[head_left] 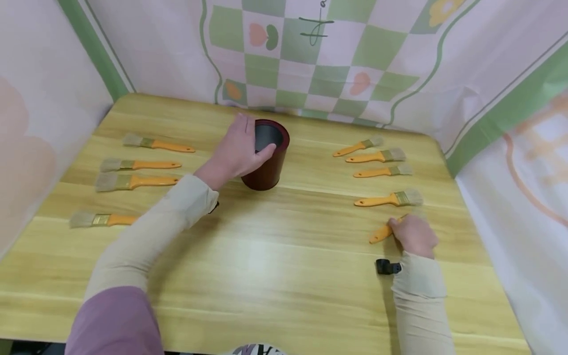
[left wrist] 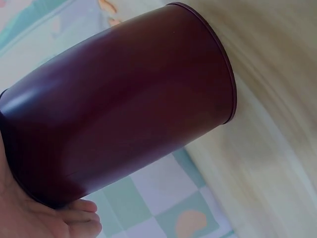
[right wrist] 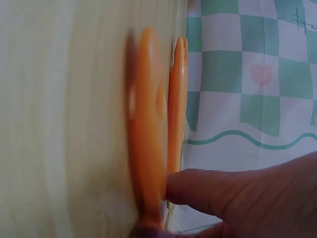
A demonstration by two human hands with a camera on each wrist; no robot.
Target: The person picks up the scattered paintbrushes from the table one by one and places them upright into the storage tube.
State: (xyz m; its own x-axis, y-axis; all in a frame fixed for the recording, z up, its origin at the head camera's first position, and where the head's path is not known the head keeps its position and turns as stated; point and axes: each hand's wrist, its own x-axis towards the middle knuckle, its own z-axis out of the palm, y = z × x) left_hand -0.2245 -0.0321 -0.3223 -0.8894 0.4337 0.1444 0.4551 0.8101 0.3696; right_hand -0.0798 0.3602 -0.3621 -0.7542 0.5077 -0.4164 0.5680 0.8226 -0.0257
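Observation:
My left hand [head_left: 239, 148] grips a dark red-brown cylindrical cup [head_left: 267, 170] by its rim, thumb over the near side. The cup stands upright toward the back of the table, its dark inside partly showing. In the left wrist view the cup's smooth wall [left wrist: 124, 104] fills much of the picture, and fingertips [left wrist: 84, 218] wrap its top edge. At the right, my right hand [head_left: 415, 236] pinches a paintbrush with an orange handle [head_left: 379, 234]; the hand hides its bristles. The right wrist view shows the thumb [right wrist: 198, 191] against that handle [right wrist: 150, 119].
More orange-handled paintbrushes lie at the right, the nearest brush [head_left: 388, 199] just beyond my right hand. Several others lie at the left, such as a wide brush [head_left: 133, 182], one partly behind my left sleeve [head_left: 155, 231]. A patterned cloth [head_left: 297, 74] hangs behind the wooden table [head_left: 284, 276].

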